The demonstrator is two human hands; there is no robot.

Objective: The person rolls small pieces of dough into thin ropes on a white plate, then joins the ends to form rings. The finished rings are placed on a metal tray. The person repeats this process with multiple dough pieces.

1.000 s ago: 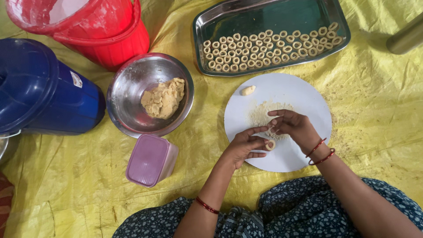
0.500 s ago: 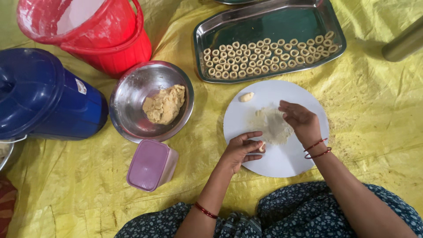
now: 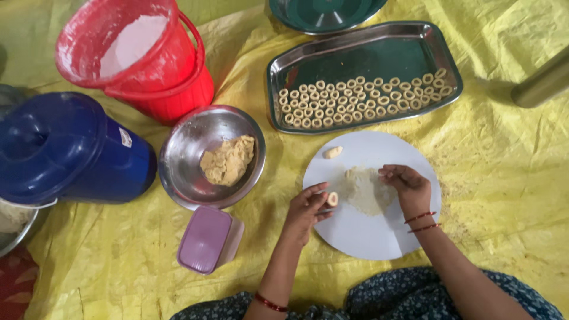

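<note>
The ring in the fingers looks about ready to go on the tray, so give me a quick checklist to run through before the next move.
1. Dough ring held in the left hand fingertips: ok.
2. Right hand free, resting on the flattened dough: ok.
3. Steel tray has bare space above the rows of rings: ok.
4. Spare dough piece lying on the white board: ok.
5. More dough left in the steel bowl: ok.
6. Ring fully closed at its joint: cannot tell.
</note>
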